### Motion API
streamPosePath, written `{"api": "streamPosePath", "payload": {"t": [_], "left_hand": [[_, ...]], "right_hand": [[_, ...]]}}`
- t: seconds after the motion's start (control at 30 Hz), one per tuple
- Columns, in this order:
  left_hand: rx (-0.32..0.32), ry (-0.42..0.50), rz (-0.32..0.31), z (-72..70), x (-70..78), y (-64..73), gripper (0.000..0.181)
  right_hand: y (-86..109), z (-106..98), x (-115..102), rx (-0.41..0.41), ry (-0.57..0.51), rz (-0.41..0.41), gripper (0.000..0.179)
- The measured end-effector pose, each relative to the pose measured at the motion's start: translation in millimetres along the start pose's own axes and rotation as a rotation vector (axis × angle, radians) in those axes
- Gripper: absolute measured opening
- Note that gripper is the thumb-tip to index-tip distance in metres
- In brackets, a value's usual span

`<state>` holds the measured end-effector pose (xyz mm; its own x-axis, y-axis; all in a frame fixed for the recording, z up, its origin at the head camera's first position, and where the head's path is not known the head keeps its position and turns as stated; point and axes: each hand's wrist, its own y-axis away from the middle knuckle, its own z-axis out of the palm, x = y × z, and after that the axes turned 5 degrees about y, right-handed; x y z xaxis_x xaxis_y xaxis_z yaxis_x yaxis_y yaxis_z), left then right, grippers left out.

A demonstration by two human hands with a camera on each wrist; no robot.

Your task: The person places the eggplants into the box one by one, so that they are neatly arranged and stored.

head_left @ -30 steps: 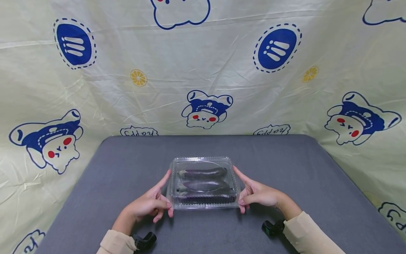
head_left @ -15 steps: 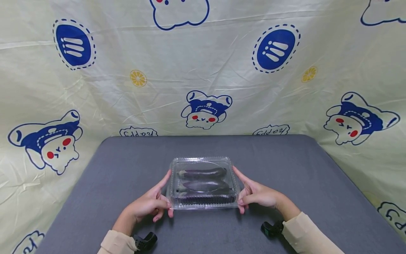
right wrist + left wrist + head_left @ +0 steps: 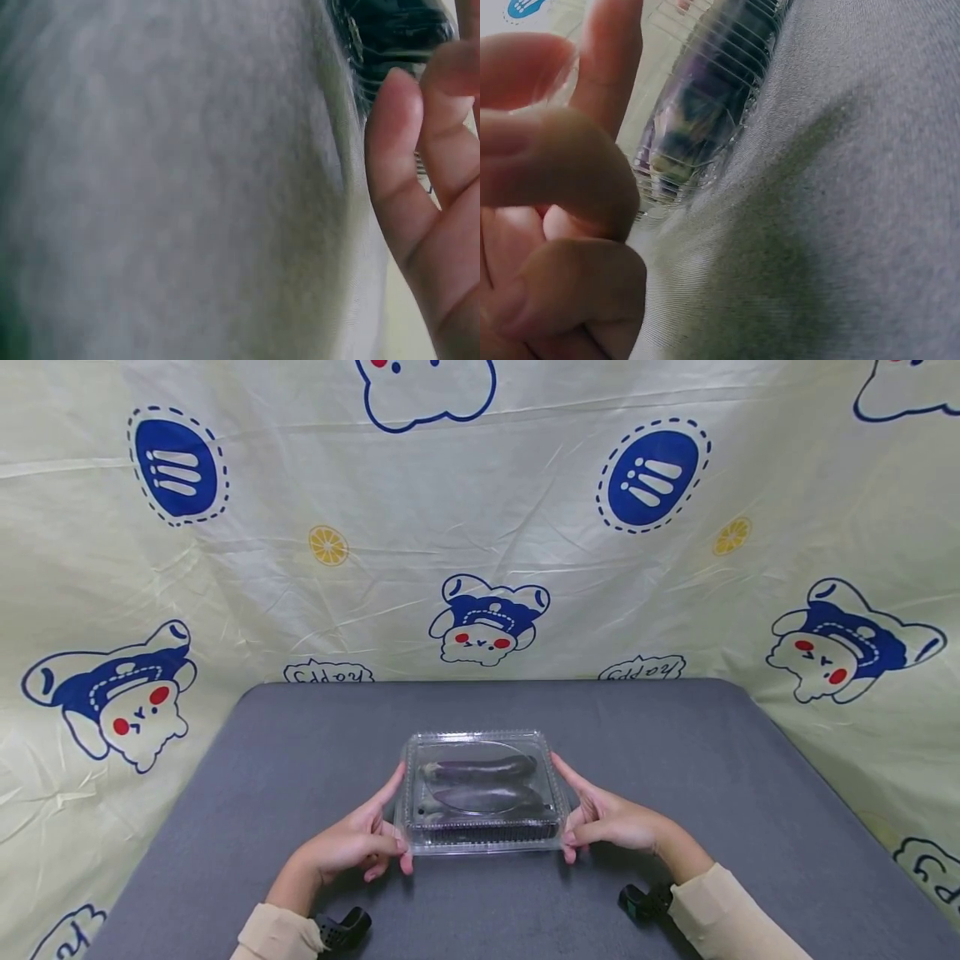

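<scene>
A clear plastic clamshell box (image 3: 487, 835) with a ribbed front wall lies lid-up at the middle of the table in the head view. Through its lid show dark purple eggplants (image 3: 480, 769), lying side by side. My left hand (image 3: 345, 843) pinches the near left corner, index finger stretched along that side. At the near right corner, my right hand (image 3: 618, 818) grips the rim between thumb and curled fingers, its index finger reaching up the right side. In the left wrist view the eggplants (image 3: 705, 97) press against the ribbed wall; the right wrist view catches only a box corner (image 3: 394, 37).
The grey table (image 3: 675, 735) has rounded far corners. Behind and beside it hangs a pale cloth (image 3: 405, 502) printed with cartoon figures. Black wrist devices (image 3: 345, 930) sit at both cuffs, close over the tabletop.
</scene>
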<state>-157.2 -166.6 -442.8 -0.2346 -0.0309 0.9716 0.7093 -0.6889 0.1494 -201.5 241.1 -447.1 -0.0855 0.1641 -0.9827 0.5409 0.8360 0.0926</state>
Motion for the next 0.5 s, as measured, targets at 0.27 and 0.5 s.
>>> {"api": "streamPosePath", "payload": {"t": [0.27, 0.5], "left_hand": [[0.202, -0.194, -0.055, 5.7, 10.5, 1.4, 0.091], [0.564, -0.593, -0.06, 21.8, 29.2, -1.6, 0.059]], "right_hand": [[4.1, 1.9, -12.3, 0.158, 0.157, 0.107, 0.089], [-4.5, 13.3, -30.4, 0.596, 0.626, 0.233, 0.059]]}}
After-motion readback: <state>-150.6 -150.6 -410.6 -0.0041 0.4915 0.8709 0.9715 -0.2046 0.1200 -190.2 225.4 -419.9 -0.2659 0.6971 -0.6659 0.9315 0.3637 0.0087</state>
